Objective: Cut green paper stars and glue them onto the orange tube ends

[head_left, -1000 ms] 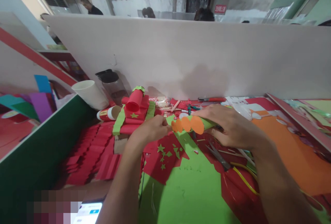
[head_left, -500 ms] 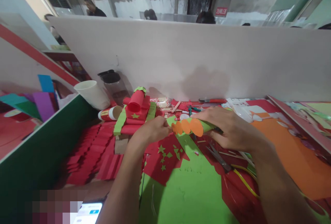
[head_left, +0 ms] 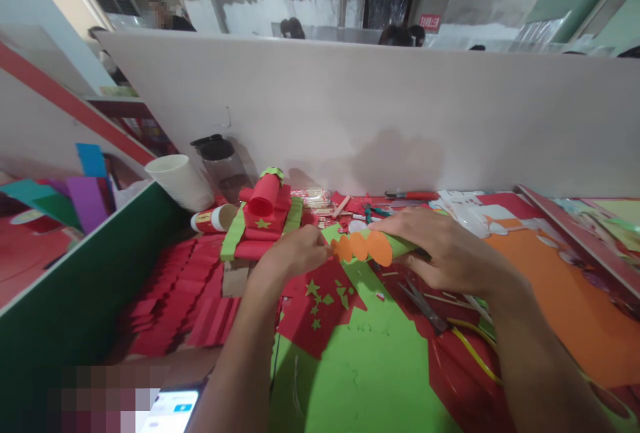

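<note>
My right hand (head_left: 440, 243) grips the right part of a light green paper piece (head_left: 401, 246), thumb below and fingers on top. Along its front sits a row of orange paper discs (head_left: 379, 248), largest at the right. My left hand (head_left: 303, 250) has its fingers closed in a pinch at the small left end of that row. Below lie green paper sheets (head_left: 375, 373) and red paper with small green stars (head_left: 313, 286). Open scissors (head_left: 435, 320) with yellow handles rest beneath my right wrist. Left of my hands stands a red paper tank model (head_left: 263, 210) with green tracks.
Folded red paper strips (head_left: 175, 286) lie at the left, beside a dark green divider (head_left: 85, 286). A white cup (head_left: 180, 183), a black-lidded bottle (head_left: 223, 163) and a phone (head_left: 173, 410) are also there. Orange paper (head_left: 545, 293) covers the right side. A white partition (head_left: 320, 106) rises behind.
Both hands keep nearly the same hold on the green paper with the orange discs. The view has shifted very slightly, and a person in the background has moved a little left.
</note>
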{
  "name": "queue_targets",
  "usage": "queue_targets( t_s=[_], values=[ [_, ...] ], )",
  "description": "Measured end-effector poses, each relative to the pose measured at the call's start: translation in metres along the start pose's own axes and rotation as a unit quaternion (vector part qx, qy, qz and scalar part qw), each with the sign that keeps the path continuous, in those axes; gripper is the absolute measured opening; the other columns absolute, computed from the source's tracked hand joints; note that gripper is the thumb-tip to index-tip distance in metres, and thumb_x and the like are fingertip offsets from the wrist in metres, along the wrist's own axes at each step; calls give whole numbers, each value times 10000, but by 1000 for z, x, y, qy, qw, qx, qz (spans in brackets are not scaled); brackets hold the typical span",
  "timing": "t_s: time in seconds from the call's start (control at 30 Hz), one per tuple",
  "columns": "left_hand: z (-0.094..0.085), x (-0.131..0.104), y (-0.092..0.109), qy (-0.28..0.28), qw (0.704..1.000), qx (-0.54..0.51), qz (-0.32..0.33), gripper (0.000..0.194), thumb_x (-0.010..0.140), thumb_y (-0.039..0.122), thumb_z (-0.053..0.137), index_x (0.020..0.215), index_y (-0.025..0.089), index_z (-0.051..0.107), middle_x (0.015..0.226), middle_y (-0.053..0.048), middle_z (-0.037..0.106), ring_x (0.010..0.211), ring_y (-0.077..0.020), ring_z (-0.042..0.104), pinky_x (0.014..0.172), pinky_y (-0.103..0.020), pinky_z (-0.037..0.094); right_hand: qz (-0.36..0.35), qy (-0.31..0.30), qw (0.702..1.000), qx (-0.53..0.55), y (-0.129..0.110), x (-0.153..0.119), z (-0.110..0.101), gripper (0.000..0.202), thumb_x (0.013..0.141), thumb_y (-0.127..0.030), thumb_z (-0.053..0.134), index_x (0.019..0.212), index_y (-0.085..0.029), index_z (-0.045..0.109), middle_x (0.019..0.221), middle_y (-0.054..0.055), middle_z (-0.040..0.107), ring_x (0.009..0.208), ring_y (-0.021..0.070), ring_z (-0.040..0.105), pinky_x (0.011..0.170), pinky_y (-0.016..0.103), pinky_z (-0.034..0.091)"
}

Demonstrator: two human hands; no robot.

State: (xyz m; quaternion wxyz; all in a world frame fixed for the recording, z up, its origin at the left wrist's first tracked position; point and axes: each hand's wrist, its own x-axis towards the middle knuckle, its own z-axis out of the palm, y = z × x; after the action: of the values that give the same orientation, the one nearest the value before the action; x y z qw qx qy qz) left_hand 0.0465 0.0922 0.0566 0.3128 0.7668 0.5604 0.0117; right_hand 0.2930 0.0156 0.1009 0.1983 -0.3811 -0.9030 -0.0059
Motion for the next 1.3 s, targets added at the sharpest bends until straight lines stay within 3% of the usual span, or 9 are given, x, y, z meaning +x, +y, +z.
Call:
queue_targets(
  t_s=[0.2, 0.5, 1.0, 1.3],
  values=[
    [2, 2, -1, -8, 1000, -13, 18, 164, 722, 286, 525, 591, 199, 479, 584, 3, 471, 523, -129, 381, 505, -290, 242, -2, 1, 1000, 1, -1, 1, 1, 525, 821, -42, 510, 1300, -250, 562, 1216, 64, 703, 1100, 232, 647, 910, 378, 522],
    [4, 4, -3, -9, 999, -42, 32, 123, 718, 293, 533, 648, 192, 530, 620, 0, 533, 553, -135, 438, 517, -274, 312, -3, -2, 1000, 0, 1, 0, 1, 529, 812, -47, 520, 1298, -252, 567, 1211, 64, 704, 1100, 235, 646, 911, 387, 525],
    [3, 4, 0, -9, 998, -52, 36, 129, 714, 292, 529, 697, 182, 594, 655, -19, 570, 578, -142, 476, 539, -267, 311, -3, 5, 1000, 7, 0, 0, 1, 542, 813, -50, 528, 1304, -274, 572, 1218, 54, 709, 1102, 247, 651, 916, 407, 527],
    [-6, -9, 8, 1, 995, -90, 43, 163, 793, 327, 531, 726, 184, 571, 678, -9, 558, 601, -145, 481, 546, -267, 327, 37, 18, 998, 38, 11, -5, 0, 538, 832, -95, 577, 1328, -302, 553, 1225, 39, 704, 1135, 268, 645, 940, 436, 528]
  ],
)
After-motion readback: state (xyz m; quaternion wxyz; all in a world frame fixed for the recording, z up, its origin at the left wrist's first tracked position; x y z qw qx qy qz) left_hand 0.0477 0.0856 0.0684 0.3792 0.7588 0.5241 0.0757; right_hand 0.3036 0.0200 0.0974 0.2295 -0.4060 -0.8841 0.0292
